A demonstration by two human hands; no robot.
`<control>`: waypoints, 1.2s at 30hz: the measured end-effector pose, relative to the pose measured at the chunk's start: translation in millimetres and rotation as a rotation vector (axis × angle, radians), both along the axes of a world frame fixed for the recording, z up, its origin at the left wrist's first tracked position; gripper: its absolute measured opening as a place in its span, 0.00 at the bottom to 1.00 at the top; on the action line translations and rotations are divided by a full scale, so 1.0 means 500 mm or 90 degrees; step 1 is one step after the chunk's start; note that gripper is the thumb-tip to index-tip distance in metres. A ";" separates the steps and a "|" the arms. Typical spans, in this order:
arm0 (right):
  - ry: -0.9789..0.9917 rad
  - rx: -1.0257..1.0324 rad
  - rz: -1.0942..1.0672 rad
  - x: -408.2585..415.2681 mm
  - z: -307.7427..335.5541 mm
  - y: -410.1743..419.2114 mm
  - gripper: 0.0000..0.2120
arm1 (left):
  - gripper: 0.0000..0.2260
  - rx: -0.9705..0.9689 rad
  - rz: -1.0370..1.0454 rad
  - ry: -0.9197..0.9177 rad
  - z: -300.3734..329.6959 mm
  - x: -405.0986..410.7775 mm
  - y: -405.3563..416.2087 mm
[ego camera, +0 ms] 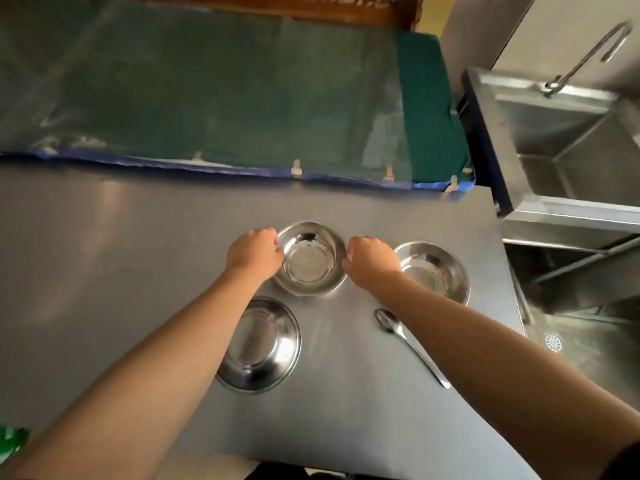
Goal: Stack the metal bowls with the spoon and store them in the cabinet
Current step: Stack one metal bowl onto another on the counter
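Observation:
Three metal bowls stand on a grey steel table [121, 244]. The middle bowl [310, 259] is farthest from me. My left hand [254, 252] grips its left rim and my right hand [372, 259] grips its right rim. It still rests on the table. A second bowl [434, 270] sits to the right, partly behind my right wrist. The third bowl [263, 344] lies nearer me on the left, partly under my left forearm. A metal spoon [408, 344] lies on the table to the right, its scoop pointing away from me. No cabinet is in view.
A green cloth with a blue edge [225, 98] covers the surface behind the table. At the right are a steel sink [571, 140] with a curved tap [588, 57] and a floor drain [553, 342] below. The table's right edge is close to the right bowl.

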State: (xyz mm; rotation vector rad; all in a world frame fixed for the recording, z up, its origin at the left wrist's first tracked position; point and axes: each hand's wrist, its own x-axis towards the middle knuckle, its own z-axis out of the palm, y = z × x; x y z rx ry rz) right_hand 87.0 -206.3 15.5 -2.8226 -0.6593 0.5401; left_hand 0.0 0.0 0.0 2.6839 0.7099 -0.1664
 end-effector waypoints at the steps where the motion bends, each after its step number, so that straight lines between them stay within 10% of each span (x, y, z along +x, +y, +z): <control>1: 0.014 -0.008 -0.009 0.004 -0.009 0.003 0.13 | 0.10 0.005 0.011 0.019 -0.006 0.004 0.002; 11: 0.113 0.017 -0.158 0.038 -0.102 0.018 0.05 | 0.23 -0.154 0.180 0.053 -0.098 0.033 0.037; 16: 0.192 0.104 -0.256 0.046 -0.120 0.017 0.06 | 0.11 -0.257 0.244 0.038 -0.106 0.044 0.042; 36: 0.150 0.280 -0.383 0.087 -0.011 -0.127 0.17 | 0.15 -0.501 0.271 -0.128 0.003 0.091 -0.063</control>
